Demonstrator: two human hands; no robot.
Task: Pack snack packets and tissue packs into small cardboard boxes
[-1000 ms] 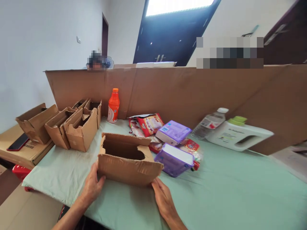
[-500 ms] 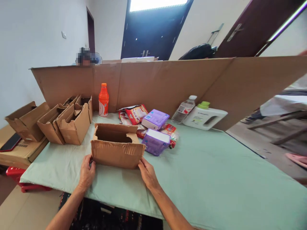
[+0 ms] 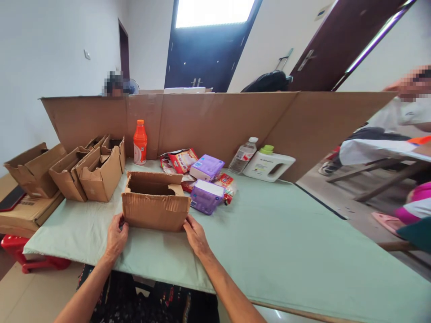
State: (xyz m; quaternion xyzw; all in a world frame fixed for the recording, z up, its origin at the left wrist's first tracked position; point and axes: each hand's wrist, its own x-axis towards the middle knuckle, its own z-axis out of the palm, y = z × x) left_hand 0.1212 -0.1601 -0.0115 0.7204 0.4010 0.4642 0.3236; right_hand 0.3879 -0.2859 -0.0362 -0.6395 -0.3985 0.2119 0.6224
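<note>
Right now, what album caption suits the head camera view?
Left grip and right grip at either end of an open cardboard box, purple packs and an orange bottle nearby.

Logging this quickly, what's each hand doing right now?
Left hand: holding open-topped cardboard box, lower left corner.
Right hand: holding same box, lower right corner.

Six open boxes (image 3: 155, 213) show. Two bottles (image 3: 140, 148) and one jug (image 3: 264, 168) line the table's (image 3: 286, 233) back edge, two purple packs (image 3: 204, 204) nearer.

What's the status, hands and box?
Left hand, right hand at lower corners of nearest box. Box upright, open-topped. Purple packs close by its right end.
</note>
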